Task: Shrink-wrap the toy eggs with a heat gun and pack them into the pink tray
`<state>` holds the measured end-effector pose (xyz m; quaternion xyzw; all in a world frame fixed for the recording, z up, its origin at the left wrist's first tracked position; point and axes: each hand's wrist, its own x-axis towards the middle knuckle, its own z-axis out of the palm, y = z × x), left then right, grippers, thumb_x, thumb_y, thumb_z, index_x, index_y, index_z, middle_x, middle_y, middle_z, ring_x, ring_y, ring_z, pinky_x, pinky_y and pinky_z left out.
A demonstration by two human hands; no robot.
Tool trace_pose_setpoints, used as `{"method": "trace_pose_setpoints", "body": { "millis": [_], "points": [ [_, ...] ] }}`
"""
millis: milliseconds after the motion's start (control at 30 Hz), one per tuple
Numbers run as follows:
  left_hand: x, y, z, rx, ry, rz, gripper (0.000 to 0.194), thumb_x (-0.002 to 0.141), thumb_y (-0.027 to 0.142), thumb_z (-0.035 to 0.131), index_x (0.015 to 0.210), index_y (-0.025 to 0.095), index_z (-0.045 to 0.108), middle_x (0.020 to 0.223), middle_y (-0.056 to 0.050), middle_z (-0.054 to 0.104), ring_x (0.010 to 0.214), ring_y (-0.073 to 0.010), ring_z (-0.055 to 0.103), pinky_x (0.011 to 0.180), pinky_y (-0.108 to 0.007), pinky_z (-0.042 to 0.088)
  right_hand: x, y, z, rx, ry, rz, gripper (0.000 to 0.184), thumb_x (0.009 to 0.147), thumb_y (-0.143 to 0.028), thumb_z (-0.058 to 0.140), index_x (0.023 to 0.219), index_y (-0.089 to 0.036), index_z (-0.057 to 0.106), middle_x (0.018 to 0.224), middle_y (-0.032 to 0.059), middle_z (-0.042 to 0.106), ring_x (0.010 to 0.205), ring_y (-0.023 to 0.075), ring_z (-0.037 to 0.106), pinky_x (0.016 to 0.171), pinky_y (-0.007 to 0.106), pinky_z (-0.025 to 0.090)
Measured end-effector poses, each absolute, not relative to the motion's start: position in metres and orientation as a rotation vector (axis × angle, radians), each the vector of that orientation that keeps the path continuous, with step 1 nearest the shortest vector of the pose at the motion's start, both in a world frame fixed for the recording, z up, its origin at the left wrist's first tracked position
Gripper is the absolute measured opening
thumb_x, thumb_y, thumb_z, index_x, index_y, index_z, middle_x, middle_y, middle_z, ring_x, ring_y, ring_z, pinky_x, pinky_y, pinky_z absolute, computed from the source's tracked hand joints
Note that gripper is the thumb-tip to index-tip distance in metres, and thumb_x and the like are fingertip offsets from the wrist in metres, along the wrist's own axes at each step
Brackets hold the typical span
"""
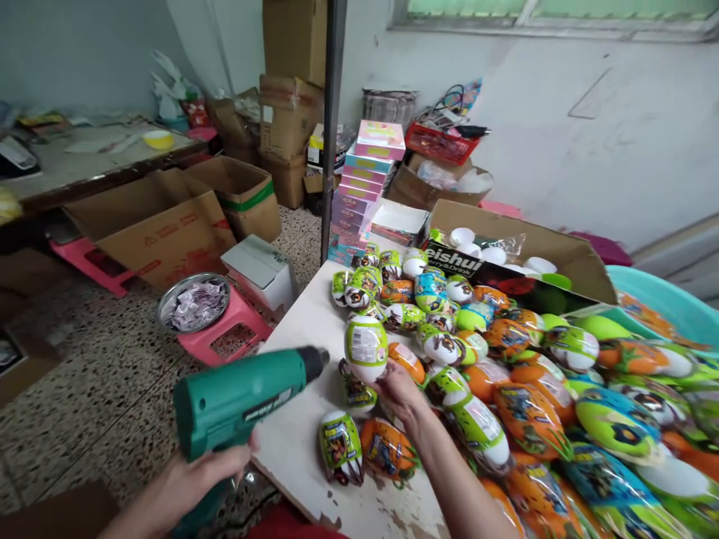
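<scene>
My left hand [194,475] grips the handle of a green heat gun [241,397], whose black nozzle points right at a white toy egg with a green printed sleeve [365,348]. My right hand [401,393] holds that egg upright from below, just above the white table [292,442]. Several more wrapped eggs lie around my right hand, among them a green one [339,446] and an orange one [387,449] at the near edge.
A big heap of wrapped eggs [539,389] covers the table's right side. Behind it an open cardboard box [562,254] holds white egg halves. Stacked flat boxes [365,187] stand by a metal pole [331,127]. On the floor a pink stool [225,333] carries a metal bowl [194,303], with cartons around.
</scene>
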<state>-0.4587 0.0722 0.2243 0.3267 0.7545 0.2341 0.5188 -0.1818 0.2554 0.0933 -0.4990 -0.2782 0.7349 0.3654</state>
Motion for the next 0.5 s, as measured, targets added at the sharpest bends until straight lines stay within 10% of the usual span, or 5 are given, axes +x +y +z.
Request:
{"method": "trace_pose_setpoints", "body": {
  "millis": [500],
  "points": [
    [-0.496,0.036,0.174,0.515,1.882,0.755,0.027,0.067,0.043,0.068,0.08,0.021,0.073,0.063,0.0,0.068,0.065,-0.0224,0.061,0.065,-0.03,0.049,-0.243,0.224,0.058,-1.364,-2.419,0.948,0.026,0.075,-0.005,0.05,0.092,-0.022,0.059,0.094,0.0056,0.069,0.085,0.019,0.064,0.074,0.027,0.046]
  ]
}}
